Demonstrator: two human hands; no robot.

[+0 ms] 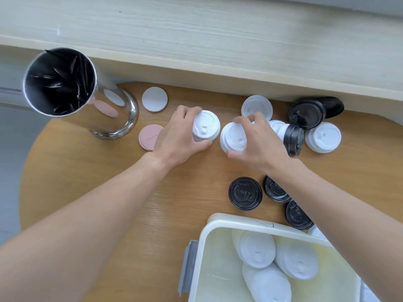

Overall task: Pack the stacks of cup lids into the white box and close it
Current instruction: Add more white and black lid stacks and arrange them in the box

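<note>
Your left hand [177,131] and right hand [259,141] each curl their fingers round a white lid stack [206,125] mid-table, ready for carrying; the white box [202,258] waits open at the near edge.

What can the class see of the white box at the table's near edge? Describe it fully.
The white box looks like plastic, with rounded corners and a thick rim. It stands open on the wooden table; no cover on it. A grey latch hangs on its left side. Three stacks of white lids lie inside. No hand touches it.
</note>
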